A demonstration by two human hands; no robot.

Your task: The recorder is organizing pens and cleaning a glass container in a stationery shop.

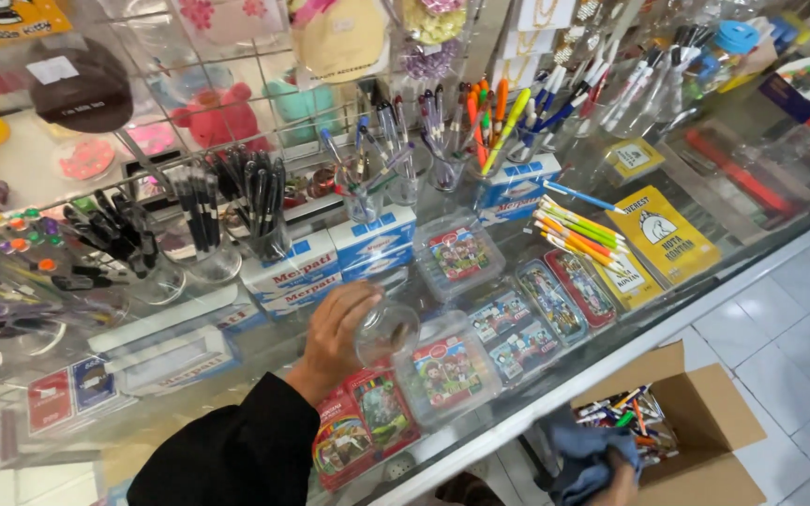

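Over a crowded stationery worktop, my left hand is closed around an empty clear glass cup, holding it tipped on its side with the mouth turned away from my wrist, just above the glass top. My right hand is low at the bottom edge of the view, mostly hidden under a blue cloth that it appears to grip; how its fingers sit I cannot tell for sure.

Just beyond that hand stands an open cardboard box with loose pens inside. Under the cup lie flat pencil cases with cartoon pictures; further out from my left hand stand blue-and-white boxes and more cups packed with pens.

To my eye the cup is being held for wiping. Doing it well means keeping the grip on the cup's body, not its rim, bringing it down toward the cloth instead of reaching the cloth over the display, and turning it slowly so the cloth reaches inside. The glass is smooth and could slip, so I would keep it low and well clear of the upright pen cups further out.
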